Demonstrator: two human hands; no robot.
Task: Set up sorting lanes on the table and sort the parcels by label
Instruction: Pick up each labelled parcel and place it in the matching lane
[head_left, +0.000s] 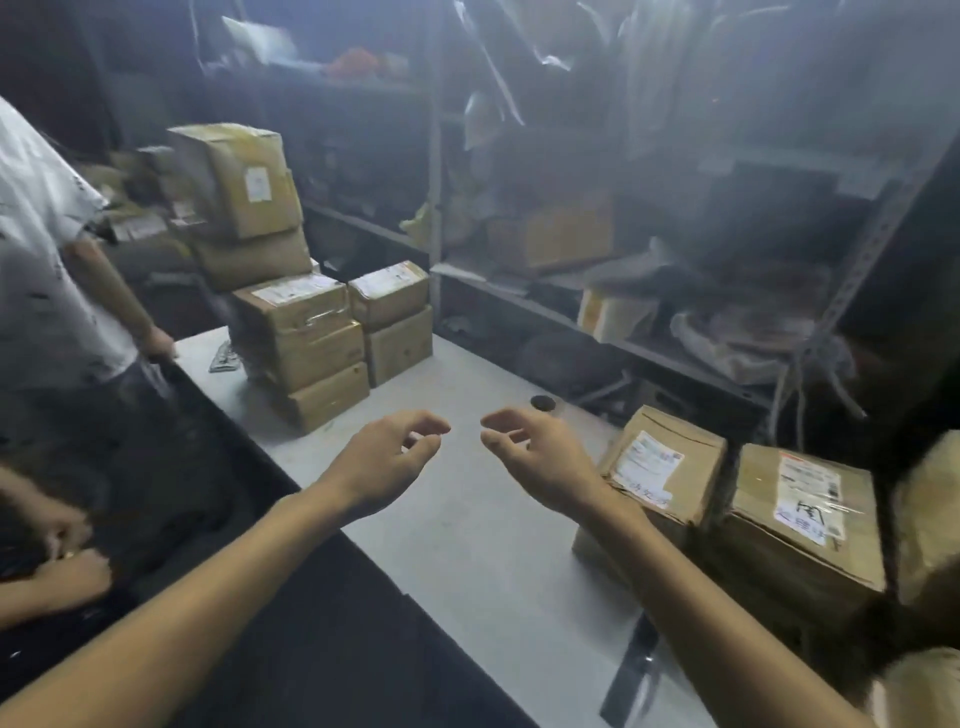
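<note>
The left hand (384, 462) and right hand (540, 457) hover side by side over the bench (467, 545). Their fingers are loosely curled, the fingertips face each other across a small gap, and they hold and touch nothing. Bare grey bench lies under and around them, giving open room from the near end to mid-bench. Its left edge runs diagonally, with a dark drop beside it. A dark strip (634, 670) lies near the right forearm, and a small disc (543, 401) sits just beyond the right hand. Two labelled parcels (665, 467) crowd the right side, close to the right wrist. At the far end stand a tall stack (301, 343) and a short stack (395, 322), touching. Shelves (571, 260) rise behind. A person's hand (158, 343) rests on the far left corner.
</note>
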